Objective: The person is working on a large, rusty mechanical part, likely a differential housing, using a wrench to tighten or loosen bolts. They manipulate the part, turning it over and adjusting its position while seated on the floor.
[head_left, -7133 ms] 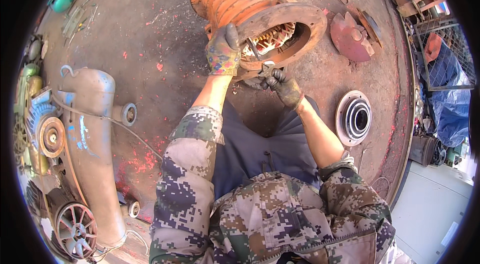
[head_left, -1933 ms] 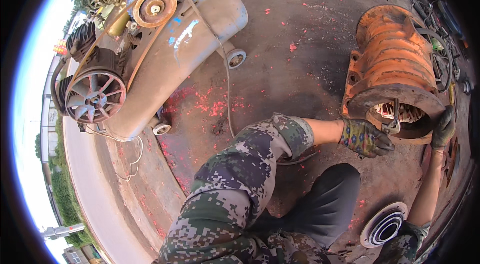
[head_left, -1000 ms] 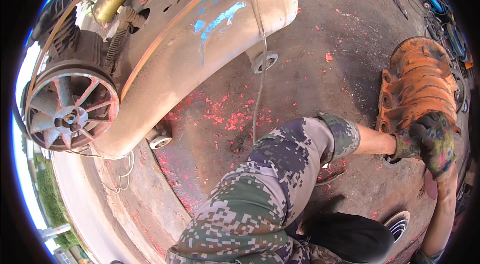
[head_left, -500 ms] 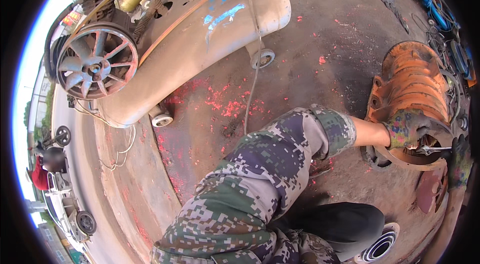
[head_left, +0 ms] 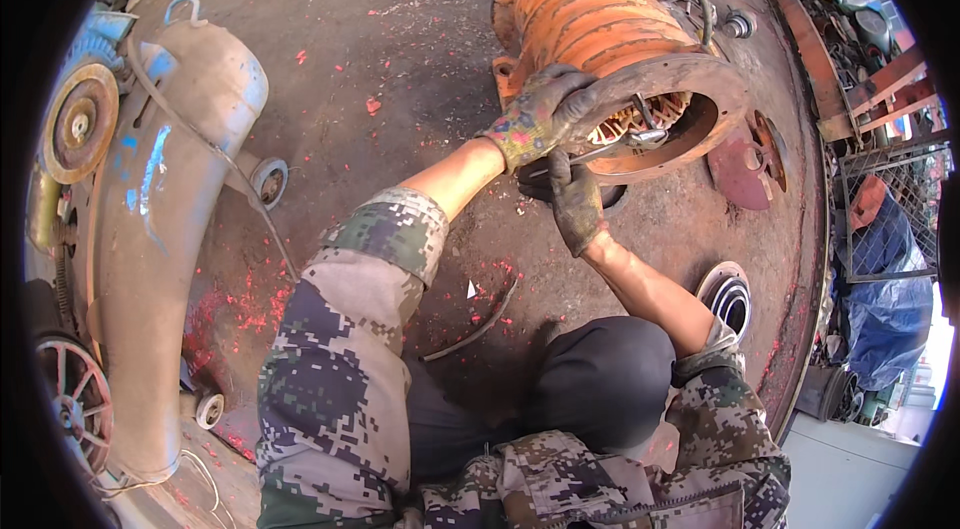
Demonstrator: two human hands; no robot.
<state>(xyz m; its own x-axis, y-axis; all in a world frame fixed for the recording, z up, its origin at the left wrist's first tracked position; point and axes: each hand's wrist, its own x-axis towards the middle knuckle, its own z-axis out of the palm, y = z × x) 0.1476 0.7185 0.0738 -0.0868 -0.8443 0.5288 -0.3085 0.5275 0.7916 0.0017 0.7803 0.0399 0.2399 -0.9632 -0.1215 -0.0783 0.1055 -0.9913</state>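
An orange ribbed motor housing (head_left: 610, 24) lies on its side ahead of me, its round opening facing me. Copper-coloured windings (head_left: 672, 111) show inside the worn flange (head_left: 690, 79). My left hand (head_left: 545, 117), in a patterned work glove, is closed over the flange's left edge. Just below it my right hand (head_left: 577, 201), gloved too, grips a silver metal hand tool (head_left: 648, 138). The tool's head reaches into the opening beside the windings; its exact kind I cannot make out.
A grey-brown tank on wheels (head_left: 165, 229) stands at left, with a cable (head_left: 215, 154) trailing off it. A dark red plate (head_left: 738, 169) and a ring-shaped part (head_left: 727, 299) lie at right. A rusty metal frame (head_left: 805, 39) runs along the far right.
My view has swung right, bringing the housing nearer the middle. The right hand, earlier at the opening's right side, now holds the tool from below left. The left hand stays on the flange.
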